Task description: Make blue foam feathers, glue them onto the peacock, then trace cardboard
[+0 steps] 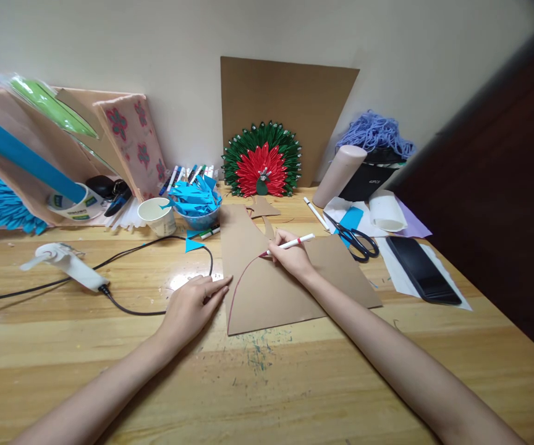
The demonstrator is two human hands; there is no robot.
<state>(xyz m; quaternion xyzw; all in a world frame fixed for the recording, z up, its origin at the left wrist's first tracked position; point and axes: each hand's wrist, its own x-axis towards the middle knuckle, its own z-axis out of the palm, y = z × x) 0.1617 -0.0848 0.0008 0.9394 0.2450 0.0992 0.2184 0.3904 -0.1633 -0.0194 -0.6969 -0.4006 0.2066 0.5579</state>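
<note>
My right hand [290, 253] grips a white marker with a red band [300, 240], its tip touching a brown cardboard sheet [290, 290]. A curved dark red line [237, 285] runs across the cardboard from its near left corner up to the tip. At the sheet's left edge rests my left hand [197, 303], index finger stretched onto the cardboard and nothing seen in it. Part of the sheet's far side is cut away, and a small cardboard cutout [266, 206] lies beyond it.
A red and green peacock [263, 162] stands against an upright cardboard sheet [290, 93]. To the right lie scissors [355, 238] and a phone [423, 270]. On the left are a glue gun [70, 266] with a black cable, a paper cup [157, 216] and a bowl of blue scraps [196, 207].
</note>
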